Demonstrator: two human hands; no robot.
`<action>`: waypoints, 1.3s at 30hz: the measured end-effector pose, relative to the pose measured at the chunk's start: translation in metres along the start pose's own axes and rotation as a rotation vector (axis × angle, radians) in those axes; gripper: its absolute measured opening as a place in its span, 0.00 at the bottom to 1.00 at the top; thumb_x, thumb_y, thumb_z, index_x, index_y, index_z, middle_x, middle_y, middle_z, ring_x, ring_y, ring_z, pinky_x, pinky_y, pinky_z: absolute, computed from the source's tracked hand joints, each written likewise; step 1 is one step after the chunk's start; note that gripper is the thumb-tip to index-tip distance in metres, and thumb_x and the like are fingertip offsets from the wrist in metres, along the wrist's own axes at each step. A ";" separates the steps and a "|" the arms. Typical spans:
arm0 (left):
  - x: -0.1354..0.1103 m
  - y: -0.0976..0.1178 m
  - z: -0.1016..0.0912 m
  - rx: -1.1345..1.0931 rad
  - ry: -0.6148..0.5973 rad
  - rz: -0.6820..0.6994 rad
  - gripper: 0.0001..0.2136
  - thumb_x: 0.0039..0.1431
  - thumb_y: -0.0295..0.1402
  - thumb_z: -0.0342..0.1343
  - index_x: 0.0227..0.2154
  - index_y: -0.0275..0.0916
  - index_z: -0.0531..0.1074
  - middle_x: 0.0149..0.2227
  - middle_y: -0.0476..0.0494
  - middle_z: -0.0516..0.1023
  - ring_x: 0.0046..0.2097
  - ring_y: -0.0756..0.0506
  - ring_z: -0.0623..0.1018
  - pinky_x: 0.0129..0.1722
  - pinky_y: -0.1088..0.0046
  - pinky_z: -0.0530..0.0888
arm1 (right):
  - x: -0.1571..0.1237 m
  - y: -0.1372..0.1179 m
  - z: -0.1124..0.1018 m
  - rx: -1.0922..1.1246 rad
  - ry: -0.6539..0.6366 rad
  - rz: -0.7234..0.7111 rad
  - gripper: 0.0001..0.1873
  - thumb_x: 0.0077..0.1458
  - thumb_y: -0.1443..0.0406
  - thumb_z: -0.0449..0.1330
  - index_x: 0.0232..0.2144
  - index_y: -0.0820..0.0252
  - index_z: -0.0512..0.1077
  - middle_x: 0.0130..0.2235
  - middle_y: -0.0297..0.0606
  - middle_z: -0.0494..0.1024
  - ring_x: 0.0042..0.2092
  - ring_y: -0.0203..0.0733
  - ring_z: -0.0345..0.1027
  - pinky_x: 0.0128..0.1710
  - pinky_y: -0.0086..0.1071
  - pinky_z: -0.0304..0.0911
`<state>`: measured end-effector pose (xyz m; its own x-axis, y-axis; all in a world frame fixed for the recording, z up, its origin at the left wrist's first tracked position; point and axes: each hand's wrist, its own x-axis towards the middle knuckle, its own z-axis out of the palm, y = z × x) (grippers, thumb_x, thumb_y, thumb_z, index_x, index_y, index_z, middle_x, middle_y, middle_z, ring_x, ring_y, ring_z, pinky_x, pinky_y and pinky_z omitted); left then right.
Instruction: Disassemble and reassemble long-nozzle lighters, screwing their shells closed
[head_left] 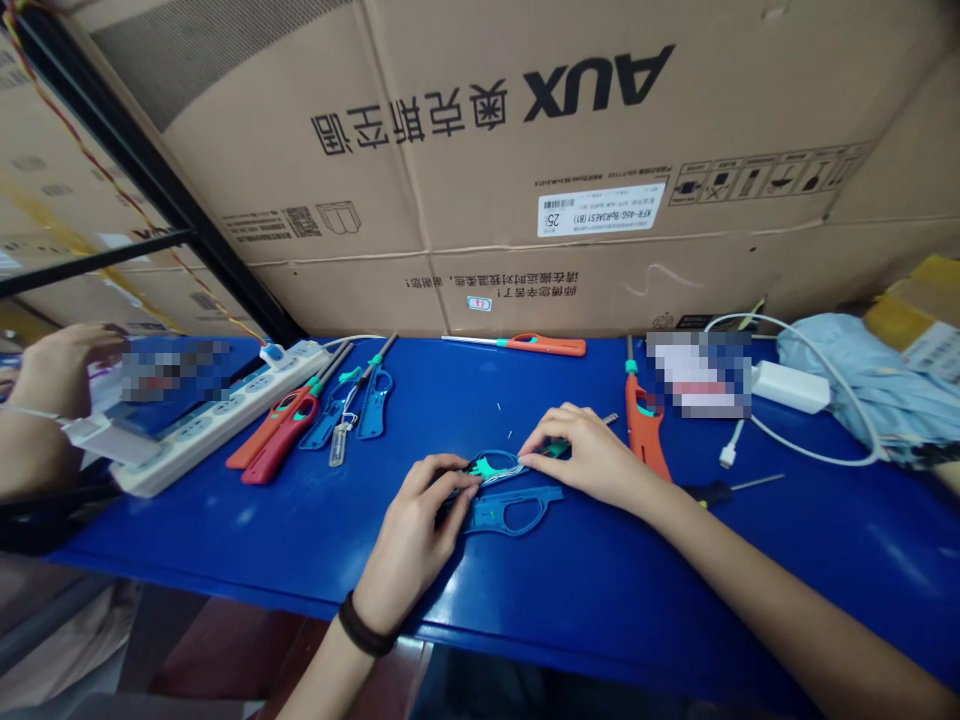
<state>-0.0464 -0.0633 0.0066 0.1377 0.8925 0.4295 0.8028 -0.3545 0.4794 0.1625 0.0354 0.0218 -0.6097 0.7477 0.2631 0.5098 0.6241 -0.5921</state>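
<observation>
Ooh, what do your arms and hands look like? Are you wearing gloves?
No gloves! The left hand and right hand are bare, and no sleeves show on the forearms. The only thing worn is a dark cord-like band around the left wrist.

"AUX" and "奥克斯空调" upside down — on the cardboard carton [465, 190]; "KFR-46G/BpR3AES1" — on its white label [600, 210].

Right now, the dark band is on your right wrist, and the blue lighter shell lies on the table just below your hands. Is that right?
No, the head view shows the dark band on the left hand's wrist, not the right hand's. The blue lighter shell does lie on the table just below the hands, as you said.
</observation>
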 end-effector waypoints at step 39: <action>0.000 -0.002 0.000 -0.050 -0.026 -0.044 0.07 0.62 0.32 0.51 0.37 0.41 0.74 0.43 0.42 0.72 0.45 0.43 0.74 0.46 0.64 0.72 | -0.005 0.013 -0.021 -0.097 -0.217 -0.051 0.10 0.58 0.59 0.57 0.41 0.49 0.74 0.43 0.34 0.75 0.45 0.44 0.67 0.45 0.39 0.61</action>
<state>-0.0481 -0.0625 0.0051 0.1181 0.9144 0.3872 0.7787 -0.3272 0.5353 0.1847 0.0447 0.0284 -0.7466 0.6553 0.1150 0.5247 0.6862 -0.5038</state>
